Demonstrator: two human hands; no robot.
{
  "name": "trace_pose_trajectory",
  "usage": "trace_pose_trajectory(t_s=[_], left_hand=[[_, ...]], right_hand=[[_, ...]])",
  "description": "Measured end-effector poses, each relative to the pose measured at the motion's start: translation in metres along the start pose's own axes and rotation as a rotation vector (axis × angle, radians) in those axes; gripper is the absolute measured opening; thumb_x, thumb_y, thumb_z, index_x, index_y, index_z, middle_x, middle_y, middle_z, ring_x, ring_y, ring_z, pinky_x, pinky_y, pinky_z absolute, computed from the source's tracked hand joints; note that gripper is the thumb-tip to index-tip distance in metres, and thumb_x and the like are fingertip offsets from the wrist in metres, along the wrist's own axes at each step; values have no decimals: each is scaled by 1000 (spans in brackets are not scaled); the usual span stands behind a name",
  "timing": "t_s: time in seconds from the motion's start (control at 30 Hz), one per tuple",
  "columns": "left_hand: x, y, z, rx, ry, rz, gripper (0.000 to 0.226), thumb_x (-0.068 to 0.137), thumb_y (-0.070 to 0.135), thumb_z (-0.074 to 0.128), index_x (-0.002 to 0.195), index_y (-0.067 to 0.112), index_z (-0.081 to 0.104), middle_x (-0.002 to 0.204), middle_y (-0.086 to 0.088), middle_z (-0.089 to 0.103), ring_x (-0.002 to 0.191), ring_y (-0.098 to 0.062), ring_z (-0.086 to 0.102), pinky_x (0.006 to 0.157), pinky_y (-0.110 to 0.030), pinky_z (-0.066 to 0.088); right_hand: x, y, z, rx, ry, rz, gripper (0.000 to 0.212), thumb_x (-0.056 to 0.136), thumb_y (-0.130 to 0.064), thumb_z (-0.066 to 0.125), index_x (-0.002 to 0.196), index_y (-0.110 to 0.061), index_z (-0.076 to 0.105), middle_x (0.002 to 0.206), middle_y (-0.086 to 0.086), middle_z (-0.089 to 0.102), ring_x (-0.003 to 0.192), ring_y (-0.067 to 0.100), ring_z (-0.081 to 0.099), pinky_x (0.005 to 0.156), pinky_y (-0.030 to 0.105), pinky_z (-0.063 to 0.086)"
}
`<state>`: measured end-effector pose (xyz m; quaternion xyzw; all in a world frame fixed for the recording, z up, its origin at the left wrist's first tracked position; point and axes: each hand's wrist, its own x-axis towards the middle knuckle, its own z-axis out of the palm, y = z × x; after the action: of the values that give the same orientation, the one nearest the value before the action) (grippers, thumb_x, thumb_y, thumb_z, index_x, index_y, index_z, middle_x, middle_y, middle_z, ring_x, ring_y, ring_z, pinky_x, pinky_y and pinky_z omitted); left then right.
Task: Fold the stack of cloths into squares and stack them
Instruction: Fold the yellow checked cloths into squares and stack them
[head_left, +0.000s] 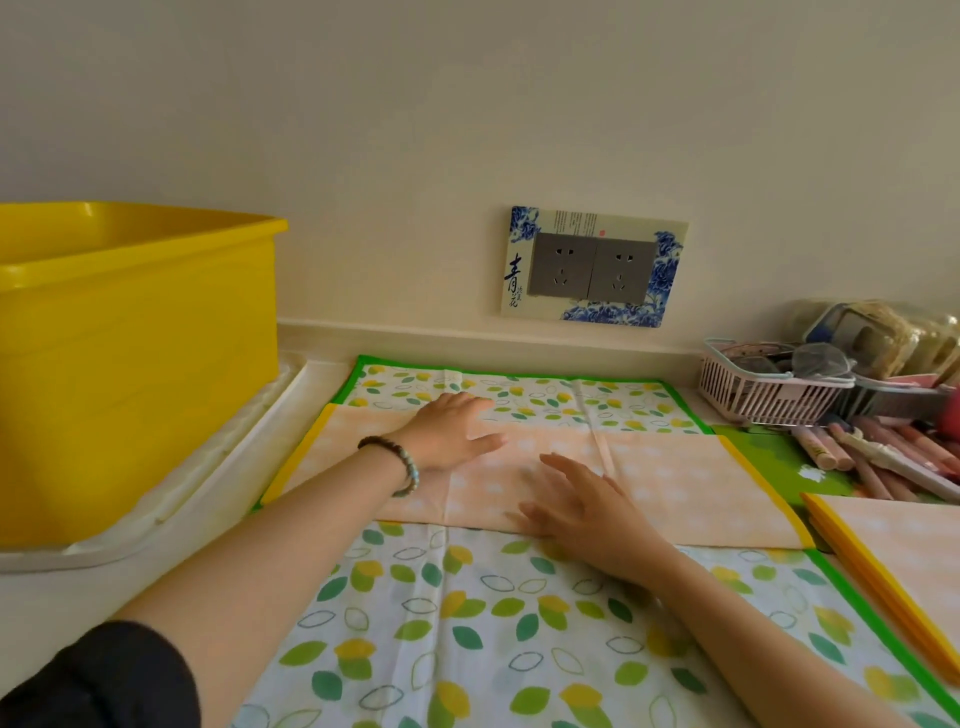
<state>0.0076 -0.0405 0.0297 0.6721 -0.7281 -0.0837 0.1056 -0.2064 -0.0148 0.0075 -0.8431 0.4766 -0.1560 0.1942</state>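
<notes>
A leaf-print cloth (467, 623) with a green border lies spread over the bench (47, 603), under both hands and reaching back past them toward the wall. Far to the left of the left hand (449, 434) a yellow tub (130, 364) stands on a white tray (171, 499). Across the leaf-print cloth, directly beneath both hands, lies a peach dotted cloth (665, 483) with yellow edging, folded into a long strip running left to right. To the right of the right hand (582, 506), at the picture's edge, sits a stack of folded cloths (904, 551) in the same peach and yellow, apart from the strip.

On the wall beyond the hands is a double socket plate (592, 267) framed in blue flowers. Beyond and right of the right hand, a pink basket (763, 397) holds small items too jumbled to name, and just in front of it lie what look like crayons or pens (872, 452).

The left hand lies flat, fingers straight and together, on the strip's far edge, its fingertips reaching onto the leaf print. The right hand lies flat, fingers spread, on the strip's near edge. Neither hand grips anything. A beaded bracelet (400, 465) circles the left wrist.
</notes>
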Motion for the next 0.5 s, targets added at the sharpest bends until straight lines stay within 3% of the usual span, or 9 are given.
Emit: trace_pose_trajectory(t_s=[0.17, 0.27, 0.37, 0.43, 0.5], left_hand=[[34, 6, 5, -33, -36, -47, 54, 82, 65, 51, 118, 24, 50, 121, 1, 49, 113, -18, 45, 92, -35, 42], [41, 8, 2, -25, -83, -82, 49, 80, 66, 53, 107, 25, 46, 105, 4, 50, 93, -15, 48, 74, -31, 39], [43, 10, -7, -51, -166, -76, 40, 88, 56, 49, 105, 20, 48, 93, 7, 48, 82, -13, 45, 66, -27, 35], [40, 7, -13, -78, -188, -63, 32, 92, 51, 48, 84, 20, 46, 77, 8, 42, 71, -11, 40, 59, -24, 30], [34, 4, -17, -107, -199, -40, 38, 93, 48, 47, 69, 20, 37, 71, 5, 36, 63, -11, 35, 58, -25, 27]], right_hand=[[5, 6, -1, 234, 56, 37, 79, 80, -55, 62, 144, -27, 27, 147, -8, 37, 133, 11, 36, 108, 29, 32], [8, 8, 0, 318, 95, 49, 77, 79, -51, 65, 143, -24, 30, 145, -9, 39, 131, 7, 37, 104, 24, 33], [9, 9, 0, 383, 128, 65, 70, 81, -46, 66, 140, -24, 35, 142, -9, 42, 129, 7, 40, 102, 23, 35], [9, 9, -1, 415, 153, 69, 64, 82, -43, 65, 137, -23, 39, 140, -9, 44, 125, 8, 43, 101, 24, 38], [8, 9, -3, 437, 181, 61, 60, 83, -39, 66, 134, -23, 41, 137, -9, 46, 120, 9, 47, 100, 26, 42]])
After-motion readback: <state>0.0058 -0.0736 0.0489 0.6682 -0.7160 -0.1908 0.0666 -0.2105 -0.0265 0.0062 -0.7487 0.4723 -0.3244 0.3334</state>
